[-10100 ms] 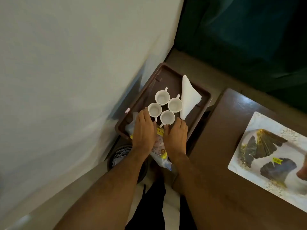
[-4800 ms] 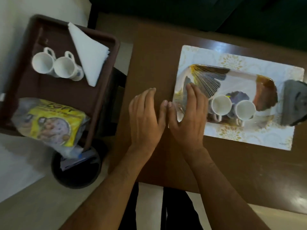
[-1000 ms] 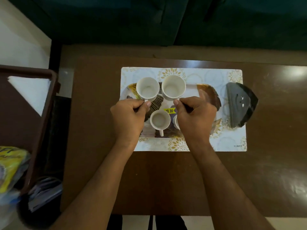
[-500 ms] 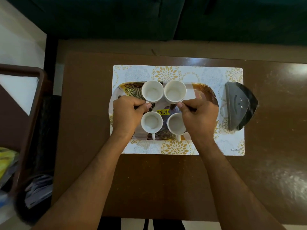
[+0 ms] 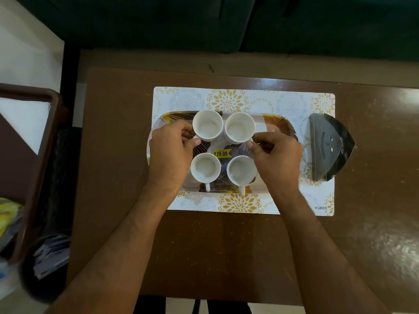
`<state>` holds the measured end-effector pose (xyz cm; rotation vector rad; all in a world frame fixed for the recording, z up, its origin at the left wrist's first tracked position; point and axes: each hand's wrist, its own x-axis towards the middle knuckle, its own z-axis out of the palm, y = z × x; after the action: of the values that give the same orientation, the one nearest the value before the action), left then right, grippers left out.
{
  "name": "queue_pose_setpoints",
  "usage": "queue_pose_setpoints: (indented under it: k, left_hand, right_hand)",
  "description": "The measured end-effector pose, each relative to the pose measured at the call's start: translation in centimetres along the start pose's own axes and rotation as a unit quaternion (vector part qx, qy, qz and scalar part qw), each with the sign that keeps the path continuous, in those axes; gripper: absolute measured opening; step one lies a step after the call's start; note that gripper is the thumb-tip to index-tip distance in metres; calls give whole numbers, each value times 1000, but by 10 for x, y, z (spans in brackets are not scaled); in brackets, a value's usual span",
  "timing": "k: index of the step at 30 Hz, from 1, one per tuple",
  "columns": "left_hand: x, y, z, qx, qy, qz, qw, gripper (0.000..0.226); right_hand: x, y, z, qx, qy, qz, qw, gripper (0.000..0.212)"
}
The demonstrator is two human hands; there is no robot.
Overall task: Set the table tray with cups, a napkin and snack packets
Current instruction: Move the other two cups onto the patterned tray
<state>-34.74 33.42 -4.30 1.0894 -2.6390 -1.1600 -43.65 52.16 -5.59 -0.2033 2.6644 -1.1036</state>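
Head camera: at frame centre, four white cups sit in a square on the patterned tray point(image 5: 275, 123), where the left hand point(image 5: 170, 152) pinches the handle of the upper-left cup point(image 5: 207, 125) and the right hand point(image 5: 277, 155) pinches the handle of the upper-right cup point(image 5: 239, 128). Setting both flat, rims apart, before letting go would likely finish this step well. The white napkin point(image 5: 22, 118) and yellow snack packet point(image 5: 9, 214) wait in the brown tray point(image 5: 45, 159) at far left.

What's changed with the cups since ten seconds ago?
All four cups went from the brown tray to the patterned tray. Left hand and right hand now pinch the far cups' handles. Napkin and snack packet stayed behind.
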Motion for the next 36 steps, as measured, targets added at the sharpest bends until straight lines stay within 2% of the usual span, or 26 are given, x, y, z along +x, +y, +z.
queue_pose_setpoints:
  k: [6, 10, 12, 15, 18, 22, 26, 29, 32, 34, 36]
  left_hand:
    - [9, 5, -4, 62, -12, 47, 997, 22]
    - [11, 14, -5, 142, -2, 59, 988, 41]
    - [9, 24, -3, 138, 22, 64, 988, 46]
    - [6, 40, 6, 149, -5, 74, 986, 61]
    - [8, 44, 16, 193, -41, 80, 977, 69]
    - [15, 40, 16, 202, -67, 92, 973, 63]
    - [13, 36, 10, 186, -122, 119, 968, 71]
    - [5, 35, 9, 150, -85, 101, 980, 74]
    - [-8, 35, 12, 143, -9, 28, 989, 84]
    - [-13, 34, 17, 140, -2, -3, 990, 89]
    - [-14, 32, 22, 134, 1, -14, 991, 85]
  right_hand:
    - [11, -3, -7, -54, -15, -19, 998, 23]
    - [14, -11, -10, -105, -15, -30, 994, 49]
    - [13, -21, -9, -130, -10, -48, 990, 61]
    - [15, -36, -2, -207, -36, -79, 974, 73]
    - [19, -43, 6, -259, -69, -81, 960, 71]
    - [25, -39, 5, -220, -97, -85, 967, 64]
    - [21, -38, 2, -182, -134, -102, 969, 72]
    - [10, -39, 3, -149, -81, -88, 982, 76]
    - [-1, -38, 7, -147, -15, -51, 988, 77]
    - [-5, -37, 12, -160, -7, -34, 986, 77]
    - [-5, -35, 16, -162, -8, -22, 987, 75]
